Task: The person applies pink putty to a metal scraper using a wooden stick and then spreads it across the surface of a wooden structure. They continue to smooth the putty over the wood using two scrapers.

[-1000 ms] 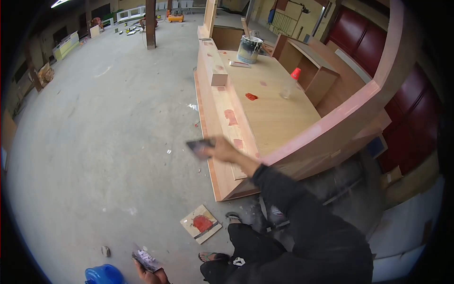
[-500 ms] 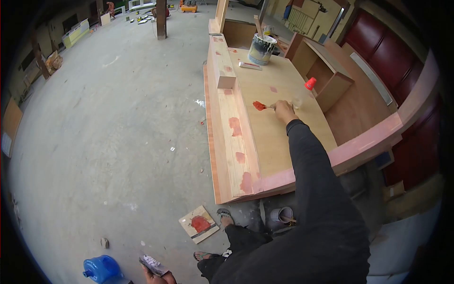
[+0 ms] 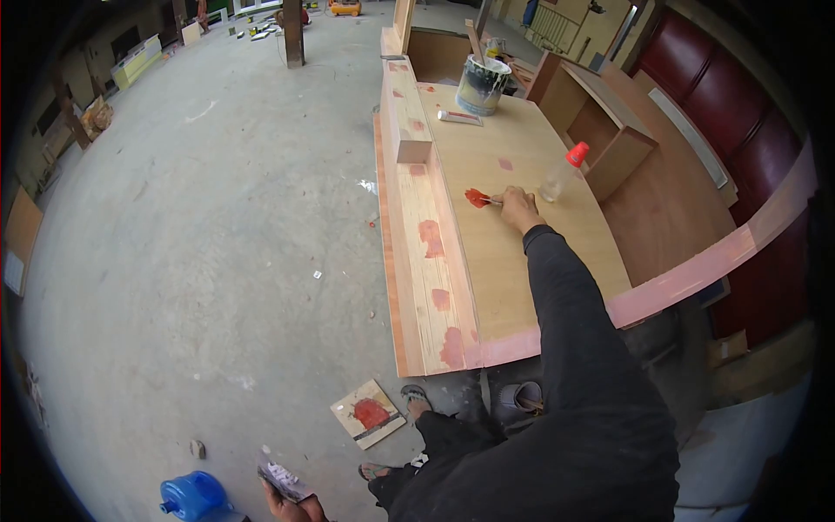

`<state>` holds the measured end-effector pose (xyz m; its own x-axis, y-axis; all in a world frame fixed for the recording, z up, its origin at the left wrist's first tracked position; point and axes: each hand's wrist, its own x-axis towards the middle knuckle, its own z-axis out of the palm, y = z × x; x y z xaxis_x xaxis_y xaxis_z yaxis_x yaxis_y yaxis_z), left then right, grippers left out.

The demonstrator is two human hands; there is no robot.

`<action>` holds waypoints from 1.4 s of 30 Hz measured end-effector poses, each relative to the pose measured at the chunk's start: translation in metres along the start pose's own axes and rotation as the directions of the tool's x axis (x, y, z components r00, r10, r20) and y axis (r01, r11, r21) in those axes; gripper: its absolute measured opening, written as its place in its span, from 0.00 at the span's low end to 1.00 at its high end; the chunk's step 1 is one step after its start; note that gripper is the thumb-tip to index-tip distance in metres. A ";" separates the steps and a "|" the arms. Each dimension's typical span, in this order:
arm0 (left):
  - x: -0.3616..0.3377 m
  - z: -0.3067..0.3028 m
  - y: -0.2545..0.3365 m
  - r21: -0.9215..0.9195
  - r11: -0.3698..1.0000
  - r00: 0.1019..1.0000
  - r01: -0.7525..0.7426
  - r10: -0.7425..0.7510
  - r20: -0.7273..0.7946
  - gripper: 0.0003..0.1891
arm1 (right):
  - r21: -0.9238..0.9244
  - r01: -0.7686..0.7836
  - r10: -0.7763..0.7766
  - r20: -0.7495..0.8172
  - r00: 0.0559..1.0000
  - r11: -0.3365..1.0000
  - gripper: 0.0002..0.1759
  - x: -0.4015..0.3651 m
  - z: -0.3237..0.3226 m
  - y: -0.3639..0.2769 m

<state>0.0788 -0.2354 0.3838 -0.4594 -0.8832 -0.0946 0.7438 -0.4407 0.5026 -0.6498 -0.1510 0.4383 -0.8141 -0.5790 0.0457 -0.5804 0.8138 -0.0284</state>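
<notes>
My right hand (image 3: 519, 210) is closed around the handle of a small spreading tool, whose tip lies at a wet red patch (image 3: 476, 197) on the pale wooden panel (image 3: 496, 287). Just right of that hand stands a clear bottle with a red cap (image 3: 576, 155). Low in the view, my left hand (image 3: 291, 506) holds a flat plate smeared with pale paste (image 3: 284, 478). Pinkish-red patches (image 3: 431, 237) mark the wooden ledge along the panel's left side.
A paint-smeared can (image 3: 483, 87) and a white tube (image 3: 460, 118) stand and lie at the panel's far end. On the floor are a board with red paste (image 3: 370, 414), a blue water jug (image 3: 193, 496) and a grey bucket (image 3: 520, 398). A post (image 3: 293, 35) rises farther back.
The view has shifted slightly. My right hand has moved a little left relative to the bottle, which now shows more fully. Both hands keep their holds.
</notes>
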 end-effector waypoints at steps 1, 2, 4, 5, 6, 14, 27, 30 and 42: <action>0.000 -0.001 0.000 0.001 1.000 1.000 -0.002 0.002 -0.001 0.20 | -0.033 0.000 0.000 0.003 1.000 0.999 0.28 0.001 0.001 -0.001; -0.001 -0.003 -0.001 -0.034 0.999 1.000 -0.005 0.005 0.007 0.20 | -0.064 0.000 0.000 0.008 1.000 0.998 0.28 0.002 0.002 -0.001; -0.003 -0.006 -0.002 -0.068 0.998 1.000 -0.007 0.008 0.013 0.20 | -0.053 -0.015 0.015 0.012 1.000 0.998 0.28 0.012 0.016 0.006; -0.005 -0.007 -0.002 -0.046 0.999 1.000 -0.017 0.017 0.011 0.20 | -0.043 -0.032 0.032 0.014 0.999 0.999 0.28 0.017 0.024 0.011; -0.005 -0.006 -0.002 -0.022 0.999 1.000 -0.026 0.027 0.010 0.21 | -0.041 -0.031 0.032 0.017 0.999 0.999 0.28 0.018 0.028 0.012; -0.002 -0.007 -0.012 0.173 0.985 0.972 -0.026 0.065 -0.225 0.19 | 0.004 0.042 -0.041 0.297 0.954 0.999 0.23 0.027 -0.010 0.005; 0.038 0.072 -0.019 -0.142 0.971 0.981 0.191 -0.195 -0.015 0.20 | 0.988 -0.136 -0.451 0.090 0.888 -0.070 0.23 -0.123 -0.076 -0.126; 0.041 0.080 -0.014 -0.153 0.920 0.931 0.360 -0.365 -0.006 0.20 | 0.912 -0.227 -0.596 -0.024 0.803 -0.342 0.29 -0.223 -0.078 -0.177; 0.010 0.109 -0.028 0.040 0.861 0.861 0.507 -0.505 -0.058 0.15 | 0.971 0.209 -0.289 -0.235 0.928 -0.118 0.24 -0.437 -0.067 -0.228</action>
<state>0.0005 -0.2150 0.4622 -0.7429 -0.5477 -0.3849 0.3883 -0.8209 0.4188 -0.1605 -0.0799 0.4912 -0.5825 -0.7612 0.2851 -0.1215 -0.2654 -0.9565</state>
